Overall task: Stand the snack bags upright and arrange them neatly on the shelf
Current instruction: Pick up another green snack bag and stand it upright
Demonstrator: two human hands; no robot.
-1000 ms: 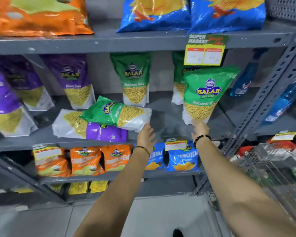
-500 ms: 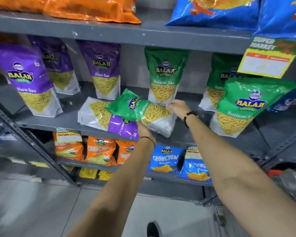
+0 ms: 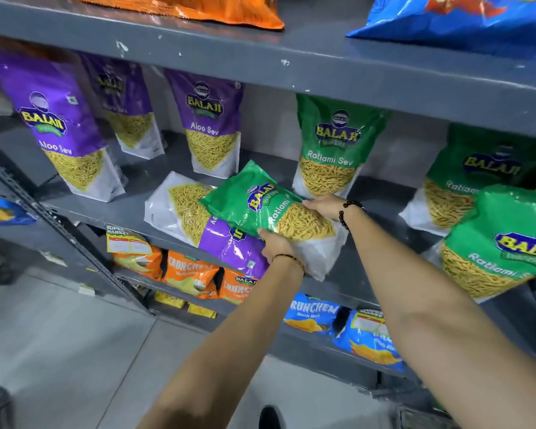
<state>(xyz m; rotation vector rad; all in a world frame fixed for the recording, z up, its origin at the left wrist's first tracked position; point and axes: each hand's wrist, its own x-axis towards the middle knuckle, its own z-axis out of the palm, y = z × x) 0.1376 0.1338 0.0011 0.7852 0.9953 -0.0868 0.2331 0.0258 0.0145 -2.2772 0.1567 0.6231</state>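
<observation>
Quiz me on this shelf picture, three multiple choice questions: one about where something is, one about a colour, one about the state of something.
1. Where does the fallen green Ratlami Sev bag lie?
A. On top of the fallen purple bag
B. On the floor
C. On the top shelf

2. What colour are the upright Aloo Sev bags?
A. Blue
B. Purple
C. Orange

3. How is the fallen green bag held?
A. By neither hand
B. By the left hand only
C. By both hands

Answers:
1 A, the green bag overlaps the purple one on the middle shelf.
2 B, their fronts are purple.
3 C, the left hand grips its near edge and the right hand its far edge.
</observation>
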